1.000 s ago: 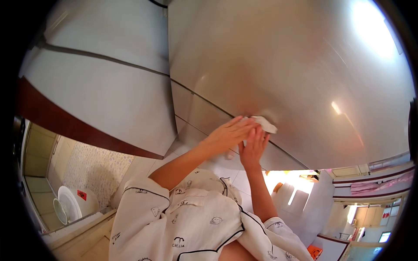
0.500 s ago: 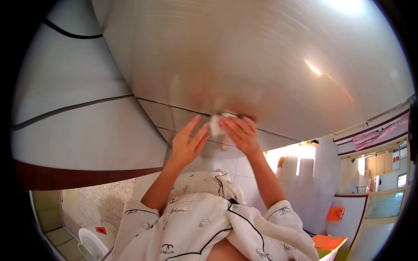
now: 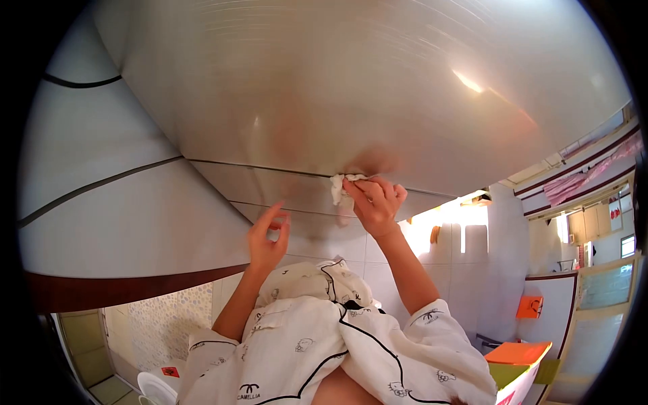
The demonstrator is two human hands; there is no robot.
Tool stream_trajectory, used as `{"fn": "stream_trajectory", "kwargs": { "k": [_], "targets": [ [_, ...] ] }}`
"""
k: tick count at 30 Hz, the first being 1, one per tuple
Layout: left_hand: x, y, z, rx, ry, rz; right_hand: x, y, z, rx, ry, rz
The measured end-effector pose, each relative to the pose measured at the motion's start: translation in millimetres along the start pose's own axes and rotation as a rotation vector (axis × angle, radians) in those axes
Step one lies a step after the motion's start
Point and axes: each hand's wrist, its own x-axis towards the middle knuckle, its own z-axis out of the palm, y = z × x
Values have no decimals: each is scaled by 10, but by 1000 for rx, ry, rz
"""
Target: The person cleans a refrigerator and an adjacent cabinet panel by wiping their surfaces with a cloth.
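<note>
My right hand [image 3: 378, 206] pinches a crumpled white cloth [image 3: 337, 191], possibly tissue. It presses the cloth against the dark seam [image 3: 270, 168] that crosses a large, shiny, brushed-metal appliance front [image 3: 324, 101], which looks like a refrigerator door. The palm side of this hand is hidden. To the left, my left hand [image 3: 268, 237] is raised with its fingers loosely bent and apart. Nothing is in it, and it stays clear of the metal. Blurred reflections of both hands show on the panel.
A grey side panel [image 3: 101, 223] with dark bands adjoins the front on the left. At lower right stands an orange-and-green box [image 3: 516, 354], with an orange bag [image 3: 530, 307] behind it. Pale floor tiles [image 3: 439, 283] lie below, and a white round object [image 3: 158, 388] is at lower left.
My left hand has drawn away from the cloth, down and to the left. My right hand keeps the cloth at the seam, its fingers now more curled. The view has shifted slightly.
</note>
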Motion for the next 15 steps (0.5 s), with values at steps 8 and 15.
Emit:
{"fn": "stream_trajectory", "kwargs": {
  "k": [8,15],
  "targets": [
    [-19,2,4,-54,-42,-207,-550,787,-461,-117,-41,37],
    [84,263,468,-164,-150,-161,31,-57,84,69,-11,-10]
  ]
}}
